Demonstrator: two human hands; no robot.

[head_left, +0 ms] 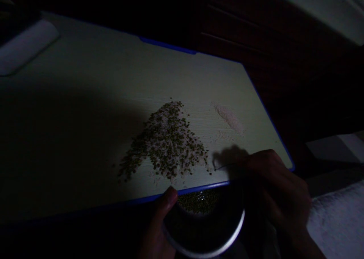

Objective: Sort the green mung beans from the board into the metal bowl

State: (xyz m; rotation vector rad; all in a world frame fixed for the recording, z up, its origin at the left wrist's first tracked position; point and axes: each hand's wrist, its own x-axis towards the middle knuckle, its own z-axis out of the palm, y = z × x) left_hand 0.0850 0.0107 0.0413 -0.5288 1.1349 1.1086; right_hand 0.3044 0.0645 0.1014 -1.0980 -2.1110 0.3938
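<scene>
Green bean pile, one pale heap, one bowl; two hands

seemingly a home, dim room, blue-edged table, dark panelled furniture beyond

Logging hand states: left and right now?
Left hand: closed, holding the round, dark, metal-looking pot with a shiny rim.
Right hand: cannot tell if closed; a thin dark strip extends from it, too dim to identify.

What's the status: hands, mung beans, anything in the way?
Left hand gripping bowl at table edge. Right hand beside bowl, grip unclear. Mung beans piled on table, more in bowl. Rice alongside and mixed in, perhaps in the way.
</scene>
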